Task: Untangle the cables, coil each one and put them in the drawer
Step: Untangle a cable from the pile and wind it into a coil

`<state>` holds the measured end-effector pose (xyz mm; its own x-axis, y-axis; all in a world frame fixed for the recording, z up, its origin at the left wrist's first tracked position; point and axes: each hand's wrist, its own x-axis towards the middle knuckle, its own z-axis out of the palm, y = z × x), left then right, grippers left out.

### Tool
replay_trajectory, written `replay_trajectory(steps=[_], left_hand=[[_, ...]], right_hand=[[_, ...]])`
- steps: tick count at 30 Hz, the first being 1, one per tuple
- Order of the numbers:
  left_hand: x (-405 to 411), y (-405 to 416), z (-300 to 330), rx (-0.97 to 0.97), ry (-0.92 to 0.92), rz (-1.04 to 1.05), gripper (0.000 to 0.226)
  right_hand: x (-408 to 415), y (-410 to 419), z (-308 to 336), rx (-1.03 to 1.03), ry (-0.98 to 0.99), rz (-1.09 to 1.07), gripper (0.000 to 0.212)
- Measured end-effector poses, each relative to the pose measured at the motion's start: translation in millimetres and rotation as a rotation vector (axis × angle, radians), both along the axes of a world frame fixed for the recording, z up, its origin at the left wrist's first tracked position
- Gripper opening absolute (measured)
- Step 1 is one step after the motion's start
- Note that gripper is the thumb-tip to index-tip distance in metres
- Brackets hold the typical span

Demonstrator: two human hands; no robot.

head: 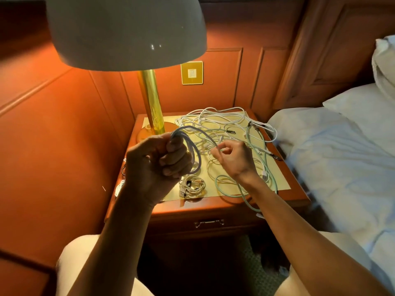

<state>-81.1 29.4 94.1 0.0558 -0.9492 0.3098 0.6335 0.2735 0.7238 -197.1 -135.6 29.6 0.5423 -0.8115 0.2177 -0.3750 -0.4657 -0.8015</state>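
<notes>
left hand (pixel 157 161) grips a half-coiled pale cable (pixel 190 146), fingers curled round the loops above the tabletop (pixel 275 178); right hand (pixel 233 155) pinches the same cable's free run. just below lies a small finished coil (pixel 191 185). further back sits the tangle of white and mint cables (pixel 226 122), closed drawer (pixel 209 223) below, lamp (pixel 151 103) behind.

A lamp (pixel 126 33) with a pale shade and brass stem (pixel 150 103) stands at the back left of a reddish wooden nightstand surface (pixel 297 189), casting warm light. Behind the lamp, orange-brown panelled walls (pixel 53 107) carry a brass switch plate (pixel 192 72). Right of the lamp lies a bed (pixel 342 150) with white sheets and pillows (pixel 384 63)
</notes>
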Motion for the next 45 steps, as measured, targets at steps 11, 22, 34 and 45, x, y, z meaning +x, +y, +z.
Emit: replay_trajectory(steps=[11, 22, 34, 45], left_hand=[[-0.8, -1.0, -23.5, 0.216, 0.233, 0.305, 0.033], [-4.1, -12.5, -31.9, 0.231, 0.260, 0.282, 0.032], [-11.9, 14.2, -53.9, 0.264, 0.175, 0.247, 0.027], [-40.2, 70.8, -113.3, 0.614, -0.133, 0.157, 0.018]], right_hand=[[-8.0, -4.9, 24.1, 0.706, -0.513, 0.077, 0.023], [-16.1, -5.7, 41.1, 0.729, -0.763, 0.217, 0.056], [-66.9, 61.0, -0.2, 0.637, -0.200, 0.495, 0.044], [-88.6, 115.8, -73.2, 0.673, -0.251, 0.368, 0.036]])
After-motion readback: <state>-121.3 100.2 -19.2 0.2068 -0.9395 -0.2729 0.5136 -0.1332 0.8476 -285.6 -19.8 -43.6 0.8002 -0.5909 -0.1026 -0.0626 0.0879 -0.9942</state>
